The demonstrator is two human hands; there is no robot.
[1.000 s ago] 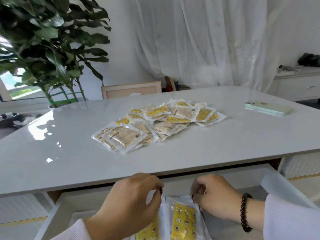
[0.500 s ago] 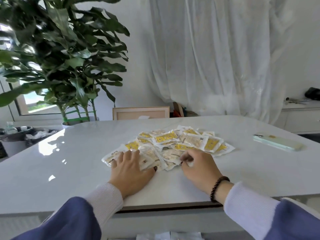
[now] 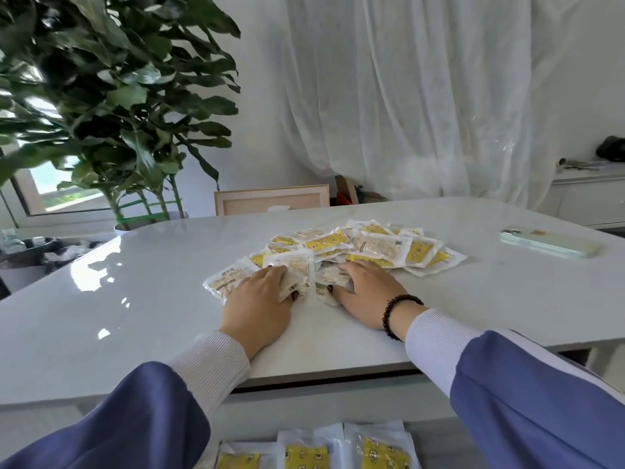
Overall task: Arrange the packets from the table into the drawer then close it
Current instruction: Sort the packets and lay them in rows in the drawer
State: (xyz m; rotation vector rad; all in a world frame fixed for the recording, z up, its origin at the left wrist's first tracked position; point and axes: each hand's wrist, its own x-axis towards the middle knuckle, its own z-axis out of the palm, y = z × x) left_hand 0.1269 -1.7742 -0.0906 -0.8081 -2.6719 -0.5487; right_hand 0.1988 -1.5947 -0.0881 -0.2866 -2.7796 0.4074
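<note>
Head view shows both hands on the near edge of a heap of packets (image 3: 358, 247) at the middle of the frame, on a white table (image 3: 135, 299) with a smooth, glossy top that reflects the window light. The left hand (image 3: 258, 304) lies over a packet at the left end of the heap; its thumb curls under the packet's edge while the fingers (image 3: 270, 274) press on top, so I judge it is pinching this packet to lift it. The right hand (image 3: 367, 292), with a dark bead bracelet (image 3: 397, 314) at the wrist, covers another packet just beside, fingers bent over it and thumb tucked at its edge, a grip of the same kind. The packets are flat, rectangular pouches of clear, crinkled plastic with yellow printed labels, and they overlap loosely, so probably they slide easily on each other. At the bottom edge of the frame, below the table's front, some packets (image 3: 338, 448) already lie flat side by side in the open drawer (image 3: 436, 434), so the task is partly done and most packets wait on the table. A pale green phone (image 3: 548, 244) lies at the right, well apart from the heap.
</note>
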